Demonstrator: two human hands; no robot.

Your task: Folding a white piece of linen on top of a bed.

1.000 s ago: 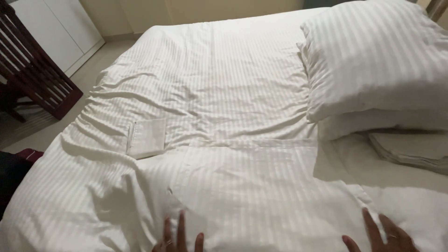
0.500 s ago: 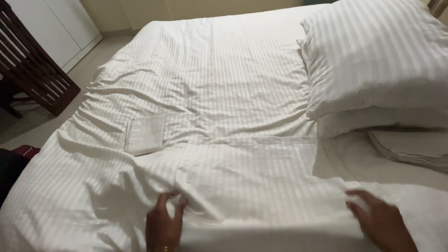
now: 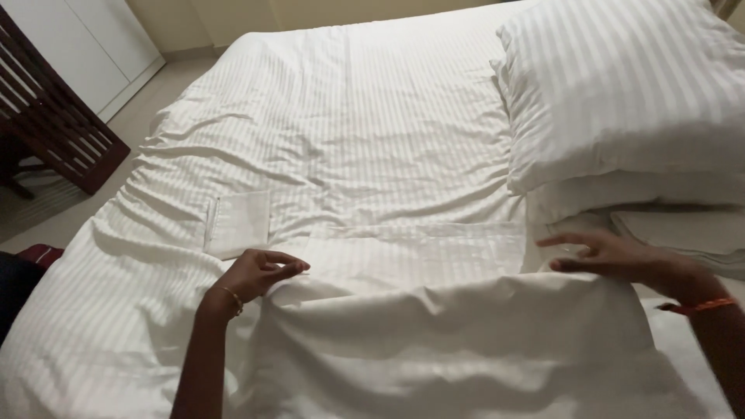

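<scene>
A white striped sheet (image 3: 365,147) covers a bed. Near the front lies a white striped pillowcase or folded cover (image 3: 434,310), its far edge laid flat across the bed. My left hand (image 3: 256,275) rests at that cover's left far corner, fingers loosely curled against the fabric. My right hand (image 3: 613,256) lies at its right far corner, fingers stretched out flat and pointing left. A small folded white cloth (image 3: 237,223) lies just beyond my left hand.
Two stacked white striped pillows (image 3: 628,101) sit at the right, with folded white linen (image 3: 683,233) below them. A dark wooden chair (image 3: 54,124) stands on the floor at the left, beside white cabinet doors (image 3: 77,46).
Both hands have moved forward from the bottom edge, carrying the cover's far edge further up the bed. The cover now lies spread wider between them.
</scene>
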